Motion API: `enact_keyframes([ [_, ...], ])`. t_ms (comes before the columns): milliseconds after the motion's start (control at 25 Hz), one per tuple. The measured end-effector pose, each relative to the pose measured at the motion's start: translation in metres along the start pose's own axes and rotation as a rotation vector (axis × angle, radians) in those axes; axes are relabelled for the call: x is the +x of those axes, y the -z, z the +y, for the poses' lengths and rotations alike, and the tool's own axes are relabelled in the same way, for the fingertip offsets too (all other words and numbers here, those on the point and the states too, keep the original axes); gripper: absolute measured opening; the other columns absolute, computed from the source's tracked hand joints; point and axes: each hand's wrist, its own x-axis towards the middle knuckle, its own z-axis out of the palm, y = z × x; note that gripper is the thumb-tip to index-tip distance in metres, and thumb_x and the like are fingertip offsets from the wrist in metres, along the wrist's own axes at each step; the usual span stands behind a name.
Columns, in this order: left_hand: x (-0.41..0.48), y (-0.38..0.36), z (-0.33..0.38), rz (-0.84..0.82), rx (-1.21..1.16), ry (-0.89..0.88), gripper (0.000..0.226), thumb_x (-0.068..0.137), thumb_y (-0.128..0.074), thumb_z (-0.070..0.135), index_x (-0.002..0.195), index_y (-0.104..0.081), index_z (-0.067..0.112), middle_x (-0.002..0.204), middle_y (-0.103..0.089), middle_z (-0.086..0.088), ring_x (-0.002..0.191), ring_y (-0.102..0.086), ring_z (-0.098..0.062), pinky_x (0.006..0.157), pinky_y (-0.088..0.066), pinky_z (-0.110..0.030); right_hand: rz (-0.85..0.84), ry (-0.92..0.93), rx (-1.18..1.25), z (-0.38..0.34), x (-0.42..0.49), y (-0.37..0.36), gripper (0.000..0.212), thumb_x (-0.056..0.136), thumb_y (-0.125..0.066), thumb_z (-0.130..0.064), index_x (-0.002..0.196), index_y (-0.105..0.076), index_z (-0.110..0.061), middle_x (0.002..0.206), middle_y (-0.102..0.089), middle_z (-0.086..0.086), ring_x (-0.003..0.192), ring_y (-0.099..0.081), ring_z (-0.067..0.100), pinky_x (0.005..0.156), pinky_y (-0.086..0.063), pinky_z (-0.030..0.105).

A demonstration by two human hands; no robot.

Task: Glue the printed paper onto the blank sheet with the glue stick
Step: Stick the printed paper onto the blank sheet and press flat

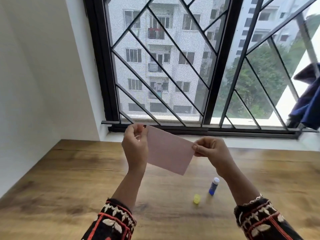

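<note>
While it hangs in the air above the brown wood-grain tabletop (69,179), the pale pink rectangular sheet of paper (168,151) is held at two opposite ends, tilted so that its left end sits higher and farther than its right. The side facing the camera looks plain; whether anything is printed on it cannot be told.

The left grip (135,146) is closed on the sheet's upper left corner, thumb and curled fingers pinching the edge. The right grip (209,149) pinches the right edge between thumb and fingertips, its other fingers curled in. Both forearms rise from black embroidered sleeves (116,220) with red and cream leaf patterns at the near edge.

Below the right forearm, the small blue glue stick (213,186) lies on the tabletop, its white end pointing far. Its round yellow cap (197,198) is off and sits just near and left of the stick, not touching it.

Beyond the tabletop runs a white sill (259,142) under a black-framed window (220,66) with a diagonal metal grille, showing an apartment block and trees. A dark blue cloth (310,101) hangs at the far right. A white wall (34,66) fills the left.
</note>
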Motion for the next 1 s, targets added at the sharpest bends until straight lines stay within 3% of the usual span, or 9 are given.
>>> enact_keyframes([
  [120, -0.010, -0.001, 0.006, -0.036, 0.217, -0.435, 0.019, 0.080, -0.062, -0.004, 0.099, -0.060, -0.004, 0.096, -0.062, -0.018, 0.094, -0.052, -0.022, 0.089, -0.041, -0.026, 0.023, 0.053, -0.163, -0.004, 0.003, 0.000, 0.004, 0.076, -0.066, 0.003, 0.073, -0.066, 0.002, 0.065, -0.063, 0.015, 0.062, -0.057, 0.021, 0.068, -0.052, 0.038],
  [240, -0.024, -0.012, 0.018, -0.358, 0.270, -0.648, 0.022, 0.078, -0.064, 0.000, 0.100, -0.064, 0.001, 0.094, -0.066, -0.015, 0.095, -0.055, -0.020, 0.086, -0.038, -0.016, 0.001, 0.106, -0.305, -0.011, 0.003, -0.003, 0.003, 0.075, -0.069, -0.002, 0.072, -0.068, -0.001, 0.066, -0.065, 0.015, 0.062, -0.056, 0.020, 0.066, -0.050, 0.040],
  [360, -0.032, -0.022, 0.025, -0.626, 0.289, -0.598, 0.016, 0.080, -0.063, 0.003, 0.096, -0.066, 0.003, 0.094, -0.066, -0.012, 0.093, -0.061, -0.026, 0.078, -0.049, -0.030, -0.026, 0.170, -0.418, -0.018, 0.002, -0.008, 0.015, 0.074, -0.070, -0.004, 0.063, -0.065, -0.013, 0.056, -0.058, 0.005, 0.055, -0.047, 0.014, 0.057, -0.041, 0.031],
  [440, -0.030, -0.025, 0.025, -0.670, 0.303, -0.529, 0.009, 0.082, -0.062, 0.004, 0.090, -0.065, 0.004, 0.091, -0.065, -0.011, 0.087, -0.061, -0.026, 0.074, -0.051, -0.036, -0.032, 0.187, -0.467, -0.021, 0.003, -0.009, 0.022, 0.074, -0.069, -0.003, 0.059, -0.062, -0.018, 0.051, -0.053, -0.002, 0.051, -0.042, 0.010, 0.054, -0.037, 0.027],
  [560, -0.027, -0.025, 0.028, -0.626, 0.312, -0.493, 0.002, 0.082, -0.061, 0.004, 0.081, -0.062, 0.003, 0.082, -0.065, -0.011, 0.077, -0.059, -0.028, 0.067, -0.047, -0.036, -0.050, 0.181, -0.422, -0.021, 0.004, -0.009, 0.013, 0.074, -0.069, -0.002, 0.064, -0.066, -0.010, 0.056, -0.061, 0.003, 0.054, -0.049, 0.009, 0.057, -0.042, 0.028],
  [640, -0.026, -0.024, 0.031, -0.606, 0.315, -0.489, 0.004, 0.083, -0.060, 0.005, 0.080, -0.062, 0.005, 0.081, -0.064, -0.010, 0.075, -0.059, -0.028, 0.065, -0.044, -0.035, -0.077, 0.155, -0.318, -0.021, 0.004, -0.010, 0.005, 0.075, -0.069, -0.004, 0.071, -0.067, -0.003, 0.068, -0.066, 0.024, 0.063, -0.052, 0.018, 0.063, -0.044, 0.037],
  [720, -0.024, -0.023, 0.032, -0.590, 0.310, -0.477, 0.004, 0.083, -0.059, 0.006, 0.081, -0.062, 0.007, 0.082, -0.065, -0.009, 0.075, -0.059, -0.028, 0.065, -0.046, -0.036, -0.100, 0.142, -0.236, -0.022, 0.005, -0.011, 0.004, 0.076, -0.068, -0.004, 0.075, -0.068, 0.000, 0.076, -0.064, 0.034, 0.068, -0.049, 0.021, 0.066, -0.041, 0.039],
  [1000, -0.019, -0.022, 0.029, -0.435, 0.270, -0.401, 0.005, 0.083, -0.058, 0.002, 0.079, -0.060, 0.005, 0.081, -0.066, -0.011, 0.074, -0.059, -0.032, 0.066, -0.046, -0.039, -0.164, 0.081, -0.196, -0.024, 0.006, -0.008, 0.004, 0.074, -0.068, 0.003, 0.073, -0.065, 0.005, 0.070, -0.062, 0.021, 0.067, -0.053, 0.024, 0.068, -0.047, 0.043],
])
